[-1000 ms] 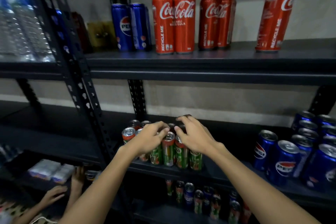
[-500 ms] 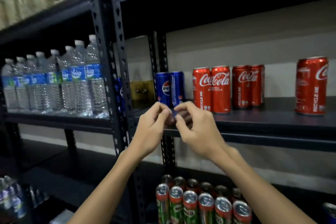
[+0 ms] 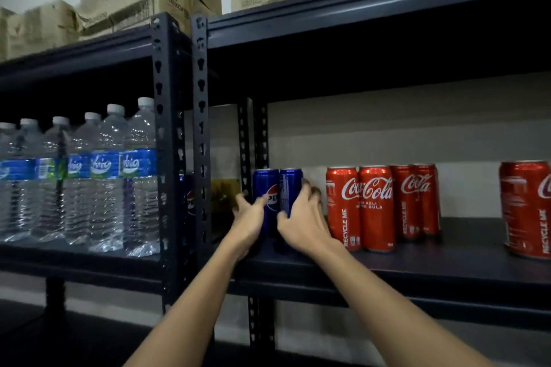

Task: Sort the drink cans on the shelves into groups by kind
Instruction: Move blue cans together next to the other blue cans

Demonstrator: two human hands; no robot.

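On the left bay stands a row of clear plastic water bottles with blue labels, apart from the cans, so not part of the sorting. Past the dark perforated steel uprights, two tall blue Pepsi cans stand upright and touching at the left end of the dark metal shelf.

The left hand wraps the left blue can, thumb across its front and fingers behind; the right hand grasps the right blue can likewise. Judgement: one can per hand permits lifting both together toward the other blue cans.

Near their right, four tall red Coca-Cola cans stand grouped two-deep; a fifth red Coca-Cola can stands well apart at the right edge, not yet joined to its kind.

Against half a second ago: both hands, then pinched together empty before the shelf edge, have reached in and closed on the blue pair. The cans themselves have not shifted.
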